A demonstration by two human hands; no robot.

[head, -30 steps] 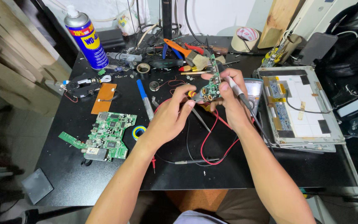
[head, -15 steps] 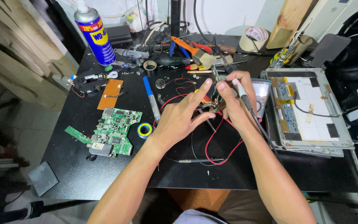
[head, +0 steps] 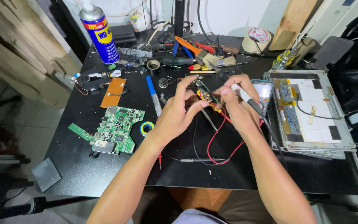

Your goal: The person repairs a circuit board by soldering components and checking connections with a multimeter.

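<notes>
A black table (head: 104,174) is carrying everything. At its far left corner a blue-and-yellow spray can (head: 99,33) is standing upright, w/ a small black clamp part (head: 94,80) and an orange flat board (head: 113,92) lying just in front of it. Nearer the left edge a green circuit board (head: 117,130) is lying flat, a narrow green strip (head: 79,132) at its left side and a blue/yellow tape roll (head: 147,127) at its right. A blue pen (head: 153,94) is lying btwn the orange board and the hands.

At the table's middle a small circuit board (head: 206,94) is being pinched by the left hand (head: 178,114), thumb and forefinger closed on its near edge, the board tilted up off the table. A black probe (head: 233,88) is being gripped pen-style by the right hand (head: 239,105), fingers clamped round the shaft, tip pointing toward the far edge past the small board. Red and black leads (head: 216,145) are looping under both wrists.

Just right of the right hand a meter w/ teal casing (head: 264,89) is partly hidden. Along the right edge an opened display panel (head: 311,110) in a grey frame is lying flat. At the far edge pliers w/ orange handles (head: 187,45), a brush (head: 212,60) and a tape roll (head: 260,39) are lying among cables.
</notes>
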